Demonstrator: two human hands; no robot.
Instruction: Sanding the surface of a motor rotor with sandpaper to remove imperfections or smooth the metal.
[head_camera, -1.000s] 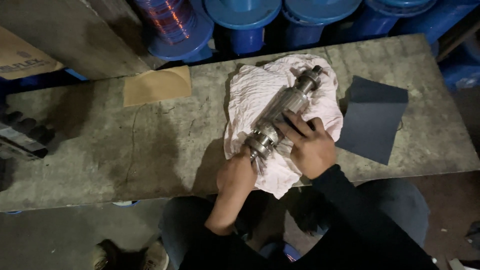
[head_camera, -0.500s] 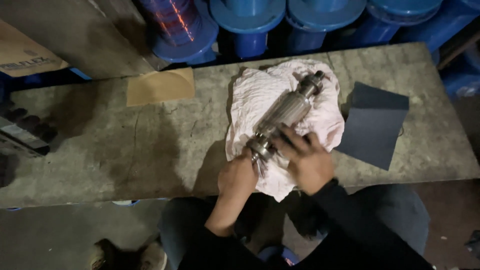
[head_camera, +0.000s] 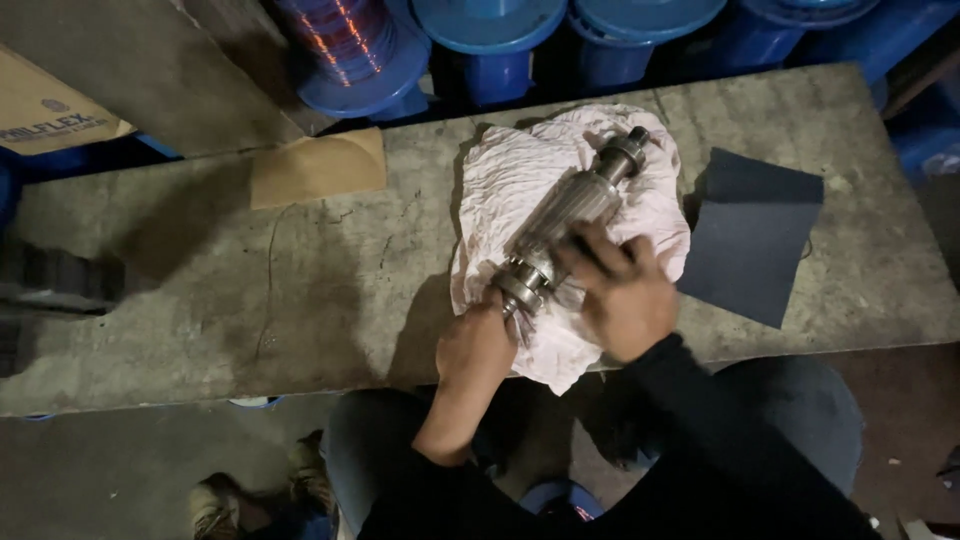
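Note:
A grey metal motor rotor (head_camera: 570, 215) with a ribbed core and a shaft lies slanted on a crumpled pale pink cloth (head_camera: 505, 180) on a worn bench (head_camera: 300, 290). My left hand (head_camera: 475, 345) grips the near end of the rotor by its ringed shaft. Over the middle of the rotor rests my right hand (head_camera: 620, 290), blurred, with fingers on the ribbed core; whether it holds anything small I cannot tell. The far shaft end points up and to the right.
A dark sheet of abrasive paper (head_camera: 750, 235) lies right of the cloth. A tan paper sheet (head_camera: 318, 165) lies at the back left. Blue spools (head_camera: 490, 35), one wound with copper wire (head_camera: 340, 40), stand behind the bench. A cardboard box (head_camera: 45, 110) sits far left.
My right hand has slid along the rotor's middle and is now blurred. The view has shifted slightly. My left hand stays on the near end.

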